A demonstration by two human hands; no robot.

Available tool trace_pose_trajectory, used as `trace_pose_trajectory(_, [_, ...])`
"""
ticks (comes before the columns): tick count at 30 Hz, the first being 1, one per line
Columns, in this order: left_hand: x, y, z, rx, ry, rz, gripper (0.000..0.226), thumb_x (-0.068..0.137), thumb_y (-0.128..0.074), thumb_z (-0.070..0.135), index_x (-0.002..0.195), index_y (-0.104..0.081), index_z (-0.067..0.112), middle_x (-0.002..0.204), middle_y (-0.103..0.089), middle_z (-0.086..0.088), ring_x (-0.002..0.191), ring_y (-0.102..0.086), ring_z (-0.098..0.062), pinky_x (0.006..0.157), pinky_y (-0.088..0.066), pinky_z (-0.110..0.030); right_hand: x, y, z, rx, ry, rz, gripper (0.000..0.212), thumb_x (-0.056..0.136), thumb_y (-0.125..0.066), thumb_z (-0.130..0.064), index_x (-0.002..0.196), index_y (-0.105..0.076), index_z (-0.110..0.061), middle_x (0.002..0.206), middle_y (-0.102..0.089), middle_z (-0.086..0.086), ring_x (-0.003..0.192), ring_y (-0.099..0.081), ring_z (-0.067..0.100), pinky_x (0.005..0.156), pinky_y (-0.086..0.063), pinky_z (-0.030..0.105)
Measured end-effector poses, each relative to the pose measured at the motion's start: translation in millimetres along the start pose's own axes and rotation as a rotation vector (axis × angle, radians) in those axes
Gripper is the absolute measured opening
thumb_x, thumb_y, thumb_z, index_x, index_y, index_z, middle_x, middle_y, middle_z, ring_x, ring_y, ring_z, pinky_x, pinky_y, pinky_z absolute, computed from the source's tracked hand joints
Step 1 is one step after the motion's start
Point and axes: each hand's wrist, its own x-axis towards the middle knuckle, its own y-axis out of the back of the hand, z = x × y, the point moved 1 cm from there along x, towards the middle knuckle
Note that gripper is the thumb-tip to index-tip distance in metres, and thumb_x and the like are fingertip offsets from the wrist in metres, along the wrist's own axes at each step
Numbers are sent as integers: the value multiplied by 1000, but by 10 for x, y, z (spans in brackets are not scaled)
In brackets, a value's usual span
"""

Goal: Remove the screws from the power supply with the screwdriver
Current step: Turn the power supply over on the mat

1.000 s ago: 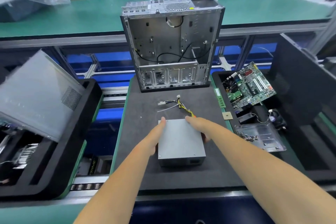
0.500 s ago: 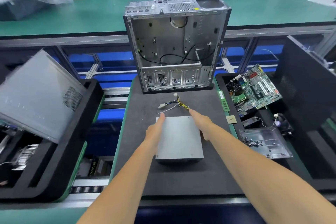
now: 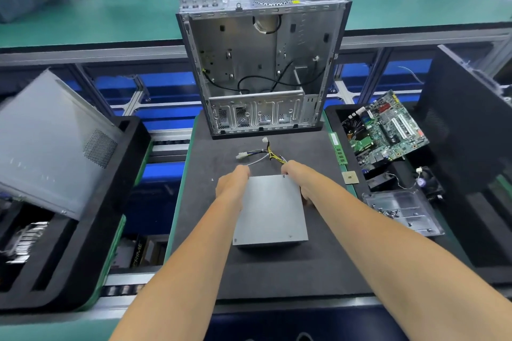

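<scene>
Grey power supply point(image 3: 270, 209) now gripped by both hands point(image 3: 232, 184)

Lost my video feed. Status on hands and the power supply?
Left hand and right hand grip the power supply by its sides. Supply flat on the black mat. No screwdriver in view.

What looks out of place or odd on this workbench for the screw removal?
No screwdriver is visible. Both hands, left hand and right hand, grip the far corners of the power supply, which lies slightly askew on the black mat. Its cable bundle sprawls loose behind it.
</scene>
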Motion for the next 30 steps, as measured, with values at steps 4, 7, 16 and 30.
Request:
trace_pose_trajectory(4, [-21,9,13,-1,9,24,22,57,-54,27,74,-47,17,82,-48,2,69,-46,-18,53,-34,-28,12,58,-30,-27,33,-8,21,83,-48,-9,69,-36,-18,63,-41,2,27,-40,14,39,-32,9])
trace_pose_trajectory(7, [-33,37,16,21,-1,6,22,57,-54,24,76,-48,14,80,-48,0,65,-45,-19,53,-32,-28,10,57,-19,-26,23,-14,10,81,-47,-8,74,-41,-12,60,-42,4,40,-41,18,50,-31,14])
trace_pose_trajectory(16, [-85,55,28,-15,-13,-29,56,53,-51,19,105,-61,4,88,-54,-5,68,-48,-26,58,-38,-28,39,66,0,-26,28,22,16,69,-52,-6,85,-51,-9,68,-55,7,52,-54,25,62,-48,30])
trace_pose_trajectory(30, [-100,57,-13,-46,-4,26,34,58,-54,22,88,-60,8,98,-62,-6,76,-58,-26,58,-41,-26,37,69,79,25,42,-7,22,69,-54,-12,90,-51,-10,68,-55,4,48,-52,21,54,-43,20])
